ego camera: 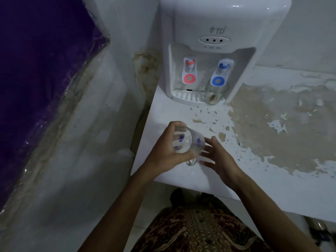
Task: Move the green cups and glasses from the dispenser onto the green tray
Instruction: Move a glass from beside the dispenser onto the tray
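My left hand [163, 148] grips a clear glass with blue marks [189, 141], tilted so its mouth faces the camera, above the near edge of the counter. My right hand [220, 157] hovers just right of the glass with fingers spread, touching or almost touching its side. A second clear glass mug [213, 94] stands on the drip tray [185, 96] of the white water dispenser [218, 24], under the blue tap [219, 80]. No green tray is in view.
The white counter [272, 170] has large patches of peeled paint on its right half. A red tap [189, 73] sits left of the blue one. A white wall and a purple plastic-wrapped surface [36, 70] lie to the left. Patterned cloth [196, 231] is below.
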